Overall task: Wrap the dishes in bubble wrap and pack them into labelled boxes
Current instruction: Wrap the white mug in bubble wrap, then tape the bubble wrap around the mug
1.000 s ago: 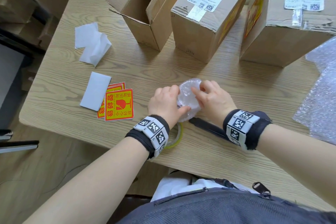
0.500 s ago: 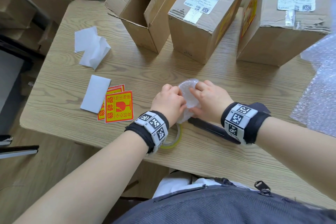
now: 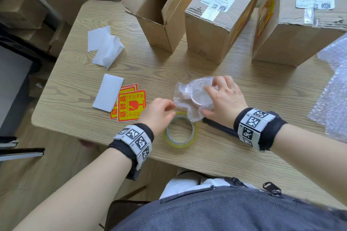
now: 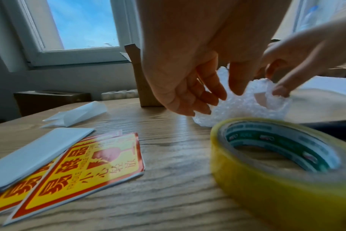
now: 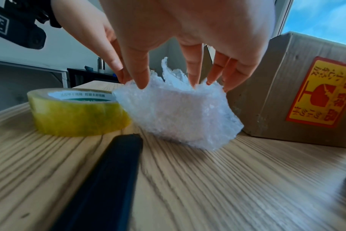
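Daylight is coming through a window [image 4: 81, 25] behind the wooden table [image 3: 234, 84], where three cardboard boxes are standing along the far edge: an open box [image 3: 159, 11] on the left, a taped box [image 3: 212, 24] in the middle and a third box [image 3: 300, 30] on the right. Near the front edge, the person's right hand [image 3: 223, 97] is pressing down with spread fingertips on a small white dish [image 3: 201, 99] half bundled in bubble wrap [image 5: 176, 114], holding the bundle against the tabletop. The left hand [image 3: 157, 114] is hovering just beside the bundle, fingers loosely curled and grasping nothing, its fingertips close to the wrap's edge. A roll of yellowish tape [image 3: 180, 131] is lying flat, touching the bundle's near side, and a black tool [image 5: 101, 179] is lying just under the right wrist. Red-and-yellow fragile stickers [image 3: 131, 105] and white backing papers [image 3: 105, 47] are lying to the left. More bubble wrap sheet [image 3: 332, 99] is spreading over the table's right end.
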The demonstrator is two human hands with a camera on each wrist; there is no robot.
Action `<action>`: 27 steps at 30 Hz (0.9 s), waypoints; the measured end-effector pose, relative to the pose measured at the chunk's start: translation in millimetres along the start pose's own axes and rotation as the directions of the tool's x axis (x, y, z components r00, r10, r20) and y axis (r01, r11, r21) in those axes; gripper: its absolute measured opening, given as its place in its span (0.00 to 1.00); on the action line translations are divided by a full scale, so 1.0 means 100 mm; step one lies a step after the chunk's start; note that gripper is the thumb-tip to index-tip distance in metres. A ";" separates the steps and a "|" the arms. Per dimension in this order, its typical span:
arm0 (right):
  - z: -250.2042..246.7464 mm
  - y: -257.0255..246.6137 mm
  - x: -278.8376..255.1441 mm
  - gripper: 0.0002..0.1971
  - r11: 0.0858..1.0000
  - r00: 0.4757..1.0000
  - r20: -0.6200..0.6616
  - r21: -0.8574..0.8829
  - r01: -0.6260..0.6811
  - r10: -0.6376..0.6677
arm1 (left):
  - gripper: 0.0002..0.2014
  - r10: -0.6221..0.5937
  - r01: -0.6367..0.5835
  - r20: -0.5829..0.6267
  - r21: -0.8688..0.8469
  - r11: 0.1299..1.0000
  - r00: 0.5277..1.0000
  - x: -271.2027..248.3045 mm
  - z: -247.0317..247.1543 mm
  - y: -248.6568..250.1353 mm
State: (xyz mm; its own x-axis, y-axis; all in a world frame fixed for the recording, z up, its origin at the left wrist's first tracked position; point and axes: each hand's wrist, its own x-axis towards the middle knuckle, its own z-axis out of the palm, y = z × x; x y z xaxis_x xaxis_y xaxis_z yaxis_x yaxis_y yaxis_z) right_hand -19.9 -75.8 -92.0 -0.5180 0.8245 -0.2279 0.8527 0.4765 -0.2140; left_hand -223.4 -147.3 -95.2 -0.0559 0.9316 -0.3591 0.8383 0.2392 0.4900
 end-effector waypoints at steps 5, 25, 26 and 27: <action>0.01 -0.08 -0.11 0.33 0.999 0.999 -0.031 0.047 -0.004 0.006 | 0.22 0.190 -0.275 0.274 0.319 0.907 0.943 -0.18 0.09 0.04; 0.03 -0.60 -0.27 0.15 0.820 0.971 -0.147 0.567 -0.072 0.187 | 0.08 0.111 0.027 0.219 -0.543 0.839 0.970 -0.20 -0.54 -0.13; -0.02 -0.64 -0.27 0.16 0.768 0.968 -0.092 0.629 -0.125 0.233 | 0.09 0.101 0.065 0.231 -0.616 0.785 0.968 -0.22 -0.58 -0.13; -0.08 -0.68 -0.25 0.15 0.701 0.960 -0.041 0.692 -0.172 0.276 | 0.08 0.103 0.089 0.236 -0.682 0.726 0.966 -0.24 -0.62 -0.12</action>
State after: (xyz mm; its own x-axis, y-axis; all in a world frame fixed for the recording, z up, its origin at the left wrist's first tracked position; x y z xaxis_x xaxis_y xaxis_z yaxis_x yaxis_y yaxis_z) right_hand -64.1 -126.5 -64.5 -0.2594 0.9357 -0.2393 0.6396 -0.0191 -0.7684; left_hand -266.3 -156.0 -42.9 0.1599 0.8603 -0.4840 0.2331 0.4435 0.8654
